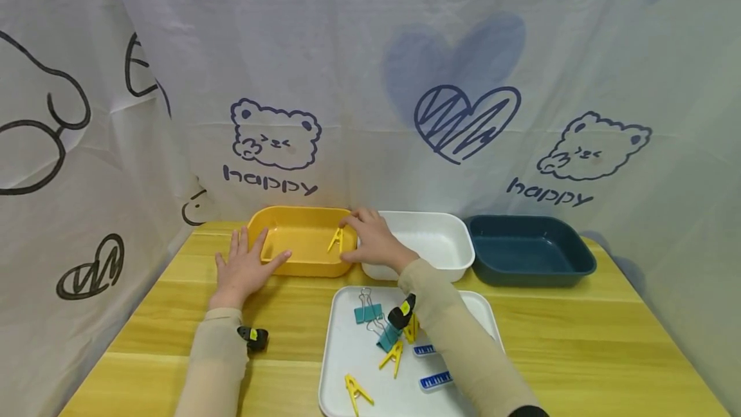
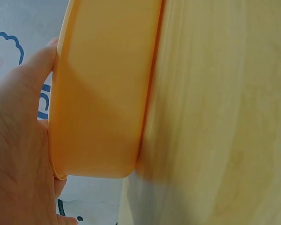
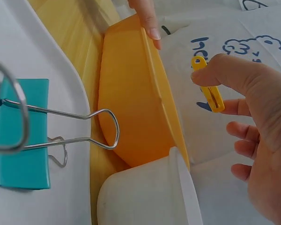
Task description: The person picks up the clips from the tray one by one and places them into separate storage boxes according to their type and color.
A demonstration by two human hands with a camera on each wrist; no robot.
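We see a yellow clip (image 1: 336,239) over the right end of the yellow box (image 1: 312,269), its long axis running far to near, its splayed legs pointing near and slightly left. The right hand (image 1: 376,240) pinches it between thumb and finger. The left hand (image 1: 240,272) rests, fingers spread, on the box's left end. To the right stand a white box (image 1: 446,270) and a dark blue box (image 1: 532,272); nearer, a white tray (image 1: 341,356) bears teal binder clips (image 1: 368,313), more yellow clips (image 1: 392,356) and blue-and-white pieces (image 1: 435,381). All stand on a wood-grained table (image 1: 579,346) before a printed white cloth (image 1: 370,114). The right wrist view shows us the pinched clip narrow side on, above the box rim, which the head view leaves unclear; the left wrist view shows the box's outer wall.
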